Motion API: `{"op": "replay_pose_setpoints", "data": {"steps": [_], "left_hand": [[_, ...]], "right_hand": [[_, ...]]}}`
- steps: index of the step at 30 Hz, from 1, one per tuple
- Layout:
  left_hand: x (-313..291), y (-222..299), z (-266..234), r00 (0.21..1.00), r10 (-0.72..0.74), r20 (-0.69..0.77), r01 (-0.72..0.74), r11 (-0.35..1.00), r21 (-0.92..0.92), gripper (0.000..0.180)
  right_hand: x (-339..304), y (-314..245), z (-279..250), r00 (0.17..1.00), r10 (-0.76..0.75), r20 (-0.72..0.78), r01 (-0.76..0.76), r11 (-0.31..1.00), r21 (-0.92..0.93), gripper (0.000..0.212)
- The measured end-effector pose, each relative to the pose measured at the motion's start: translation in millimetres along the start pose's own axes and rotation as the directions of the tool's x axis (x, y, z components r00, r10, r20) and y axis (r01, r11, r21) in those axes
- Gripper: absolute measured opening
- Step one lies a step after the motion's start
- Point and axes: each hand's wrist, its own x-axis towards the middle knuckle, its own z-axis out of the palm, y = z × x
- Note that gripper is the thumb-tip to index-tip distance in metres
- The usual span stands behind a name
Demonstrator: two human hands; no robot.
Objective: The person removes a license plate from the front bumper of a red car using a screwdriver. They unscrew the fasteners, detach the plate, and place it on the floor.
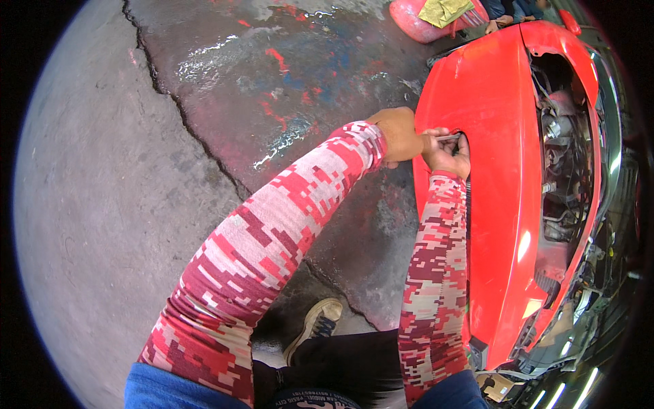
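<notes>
A red car bumper stands on the right, with an opening at its left edge. My right hand is at that opening and grips a thin metal tool that lies across its fingers. My left hand rests against the bumper's left edge just beside the right hand, fingers curled; what it holds, if anything, is hidden. Both forearms wear red and grey patterned sleeves.
Behind the bumper the engine bay shows hoses and parts. The concrete floor has a long crack and a wet, paint-stained patch. My shoe is below. A pink sack with a yellow cloth lies at the top.
</notes>
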Motion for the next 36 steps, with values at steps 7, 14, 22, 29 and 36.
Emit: {"op": "replay_pose_setpoints", "data": {"steps": [7, 14, 22, 29, 36], "left_hand": [[3.0, -6.2, 1.9, 0.979, 0.157, -0.130, -0.132, 0.974, 0.184, 0.050], [-12.0, 11.5, -1.6, 0.999, 0.004, 0.051, -0.002, 0.999, -0.034, 0.041], [-22.8, 12.5, -6.0, 0.997, 0.076, -0.033, -0.077, 0.997, -0.030, 0.040], [-25.9, 12.2, -4.2, 0.983, 0.112, -0.144, -0.083, 0.977, 0.198, 0.050], [-33.8, 11.2, -20.4, 0.998, 0.051, -0.033, -0.043, 0.979, 0.201, 0.046]], "right_hand": [[-6.5, -3.0, -1.1, 0.999, 0.015, 0.045, -0.017, 0.999, 0.049, 0.021], [-4.6, 6.6, -11.5, 0.947, -0.153, 0.282, 0.216, 0.954, -0.209, 0.025], [-13.0, 6.5, -4.0, 0.976, -0.001, 0.216, 0.006, 1.000, -0.020, 0.026], [-30.1, 7.3, 2.3, 0.993, -0.011, 0.114, 0.009, 1.000, 0.017, 0.021], [-31.3, 12.1, 1.2, 0.974, -0.031, 0.227, 0.033, 0.999, -0.006, 0.013]]}}
